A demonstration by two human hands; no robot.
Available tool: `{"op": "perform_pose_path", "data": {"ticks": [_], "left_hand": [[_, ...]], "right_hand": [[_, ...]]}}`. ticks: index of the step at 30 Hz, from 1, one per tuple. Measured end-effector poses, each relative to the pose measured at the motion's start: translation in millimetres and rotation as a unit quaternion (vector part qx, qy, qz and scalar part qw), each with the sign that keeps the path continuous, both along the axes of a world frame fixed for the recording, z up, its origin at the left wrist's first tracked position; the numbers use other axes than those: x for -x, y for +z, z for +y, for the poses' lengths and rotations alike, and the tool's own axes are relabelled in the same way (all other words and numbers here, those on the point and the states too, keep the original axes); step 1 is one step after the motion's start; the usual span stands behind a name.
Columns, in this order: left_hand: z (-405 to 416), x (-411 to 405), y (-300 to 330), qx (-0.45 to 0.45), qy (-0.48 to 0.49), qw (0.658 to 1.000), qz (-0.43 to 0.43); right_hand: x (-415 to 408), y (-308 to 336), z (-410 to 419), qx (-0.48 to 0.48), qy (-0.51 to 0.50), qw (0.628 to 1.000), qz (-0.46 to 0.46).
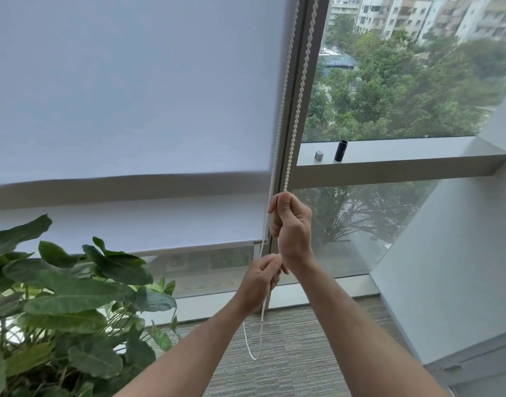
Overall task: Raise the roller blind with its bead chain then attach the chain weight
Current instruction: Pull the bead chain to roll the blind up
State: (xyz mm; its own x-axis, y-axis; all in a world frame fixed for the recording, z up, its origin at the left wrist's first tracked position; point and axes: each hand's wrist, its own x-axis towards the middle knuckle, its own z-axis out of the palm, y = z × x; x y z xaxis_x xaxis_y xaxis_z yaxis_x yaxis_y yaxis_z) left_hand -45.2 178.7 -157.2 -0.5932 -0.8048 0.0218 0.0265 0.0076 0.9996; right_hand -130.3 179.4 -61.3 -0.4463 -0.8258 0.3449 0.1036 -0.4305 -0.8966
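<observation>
Two bare forearms reached up from the bottom of the head view toward the window. Higher of the two, the right hand [291,224] was curled into a fist around the right-hand strand of the white bead chain [292,130], thumb on top, the strand entering the fist at the thumb and coming out below the wrist. Lower and just to the left, touching the right wrist, the left hand [260,279] had its fingers [270,260] pressed together around the chain, with the left-hand strand running down into the grip from above. Beneath that hand the chain hung free in a narrow loop [253,346] above the grey carpet [303,353].

Left of the chain, the white roller blind [131,96] covered most of its pane, its bottom bar [148,247] low, with a strip of glass showing beneath it. On the window ledge [403,164] to the right, well apart from both hands, stood a black cylinder [340,151] and, beside it, a small silver cap [319,155]. Broad green leaves of a potted plant [74,296] filled the lower left corner
</observation>
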Motion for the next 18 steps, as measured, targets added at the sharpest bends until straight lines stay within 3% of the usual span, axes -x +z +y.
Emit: {"op": "perform_pose_path", "data": {"ticks": [6,13,18], "left_hand": [[-20.8,-11.0,-1.3,0.009,0.047,0.999,-0.008],[-38.4,1.7,62.0,0.044,0.107,0.985,0.132],[-36.0,9.1,102.0,0.070,0.044,0.976,0.203]], "right_hand": [[-2.4,-18.7,6.6,-0.020,0.006,1.000,-0.006],[-8.9,-44.6,9.9,-0.037,0.012,0.999,-0.011],[-5.8,-60.0,15.6,-0.079,-0.013,0.997,0.013]]}}
